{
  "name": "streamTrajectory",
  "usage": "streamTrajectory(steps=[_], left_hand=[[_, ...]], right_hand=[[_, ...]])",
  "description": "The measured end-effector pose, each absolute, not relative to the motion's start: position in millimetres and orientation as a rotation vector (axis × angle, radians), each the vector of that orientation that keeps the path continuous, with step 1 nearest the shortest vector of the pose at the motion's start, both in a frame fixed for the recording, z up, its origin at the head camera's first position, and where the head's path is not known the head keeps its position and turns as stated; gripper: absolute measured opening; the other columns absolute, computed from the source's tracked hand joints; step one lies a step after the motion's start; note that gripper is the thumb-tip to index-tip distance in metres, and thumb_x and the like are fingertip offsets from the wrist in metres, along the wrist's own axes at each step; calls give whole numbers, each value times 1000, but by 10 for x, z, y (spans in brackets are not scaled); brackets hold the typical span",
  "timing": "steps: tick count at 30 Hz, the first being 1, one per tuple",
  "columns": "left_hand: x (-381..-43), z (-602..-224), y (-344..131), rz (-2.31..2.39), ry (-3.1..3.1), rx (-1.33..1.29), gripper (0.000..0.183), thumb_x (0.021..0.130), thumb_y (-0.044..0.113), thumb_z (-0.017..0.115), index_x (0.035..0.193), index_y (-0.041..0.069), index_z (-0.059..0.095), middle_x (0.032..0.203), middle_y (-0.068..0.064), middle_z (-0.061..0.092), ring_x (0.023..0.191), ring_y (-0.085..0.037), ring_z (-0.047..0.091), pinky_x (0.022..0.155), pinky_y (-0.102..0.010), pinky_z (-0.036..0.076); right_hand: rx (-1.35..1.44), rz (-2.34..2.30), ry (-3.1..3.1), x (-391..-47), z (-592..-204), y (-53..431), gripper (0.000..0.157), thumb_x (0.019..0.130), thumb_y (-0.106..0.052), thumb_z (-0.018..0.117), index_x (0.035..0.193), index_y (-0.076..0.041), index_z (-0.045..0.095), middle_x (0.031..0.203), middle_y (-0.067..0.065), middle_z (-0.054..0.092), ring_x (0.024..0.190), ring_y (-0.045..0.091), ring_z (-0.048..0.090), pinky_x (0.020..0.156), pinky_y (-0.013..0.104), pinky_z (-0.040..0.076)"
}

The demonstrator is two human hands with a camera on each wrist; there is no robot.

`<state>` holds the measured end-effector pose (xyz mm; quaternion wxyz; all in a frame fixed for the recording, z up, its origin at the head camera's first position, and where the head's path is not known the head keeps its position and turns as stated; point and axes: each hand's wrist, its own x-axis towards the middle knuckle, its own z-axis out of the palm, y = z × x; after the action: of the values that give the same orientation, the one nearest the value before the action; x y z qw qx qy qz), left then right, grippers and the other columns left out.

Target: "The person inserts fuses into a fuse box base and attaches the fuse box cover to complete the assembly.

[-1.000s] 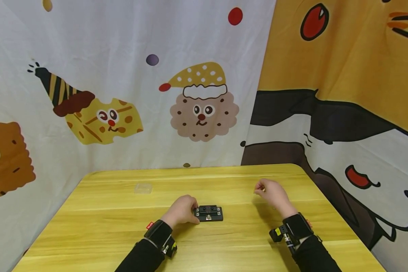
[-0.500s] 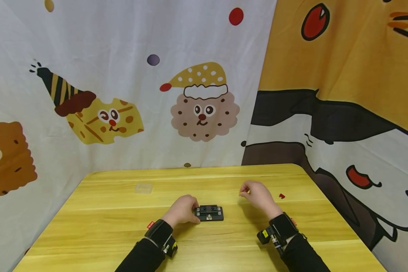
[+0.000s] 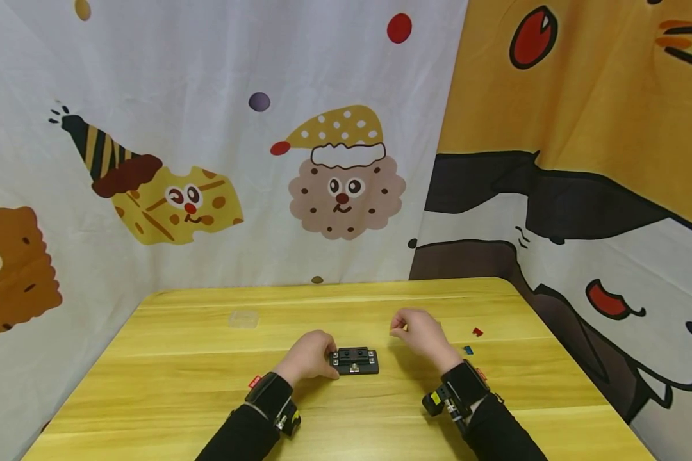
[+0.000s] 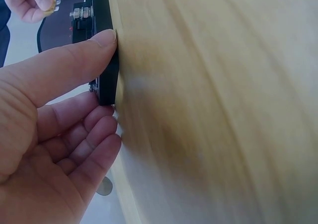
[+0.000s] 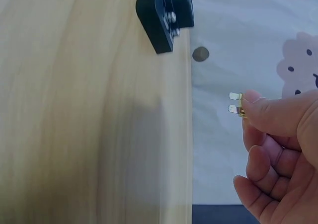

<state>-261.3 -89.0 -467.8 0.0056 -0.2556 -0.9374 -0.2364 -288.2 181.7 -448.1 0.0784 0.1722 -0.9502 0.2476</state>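
Note:
My left hand (image 3: 304, 356) grips the left end of a black fuse block (image 3: 354, 369) lying flat on the table, thumb at the near edge and fingers behind. Metal terminals and screws show on the block. In the left wrist view the thumb presses against the side of its base. My right hand (image 3: 422, 331) hovers to the right of the block. Between its thumb and index finger it pinches a small yellow blade fuse (image 5: 241, 111), whose two flat metal prongs point toward the block's side. The other right fingers are loosely curled.
To the right of my right hand lie a small red piece (image 3: 477, 331) and a small blue piece (image 3: 468, 350). A clear plastic box (image 3: 243, 319) sits at the back left of the wooden table (image 3: 179, 384). Printed curtains (image 3: 207, 269) hang behind the table.
My right hand has moved left toward the black fuse block, uncovering the red piece and then the blue one. My left hand and the block have stayed put.

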Motion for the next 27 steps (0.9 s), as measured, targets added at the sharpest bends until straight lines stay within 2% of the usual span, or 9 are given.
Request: streamTrajectory(steps=[16,27], left_hand=[[-2609,-4669,-890,-730,-2945,-786,41,62,23,95,90,4,70,82,1,58,74,-15,52,74,-34,49],[-2625,-4671,-887,-733,-2924,-808,39,61,21,95,85,5,69,76,3,54,69,-12,47,68,-31,45]], right_hand=[[692,740,-2786,-2869,-4544,1498,18,86,-13,77,80,-20,63,77,-11,59,73,9,57,69,31,48],[779,761,-2775,-2828,-4525,1301,17,86,-12,77,80,-18,64,76,-9,59,73,10,55,68,30,47]])
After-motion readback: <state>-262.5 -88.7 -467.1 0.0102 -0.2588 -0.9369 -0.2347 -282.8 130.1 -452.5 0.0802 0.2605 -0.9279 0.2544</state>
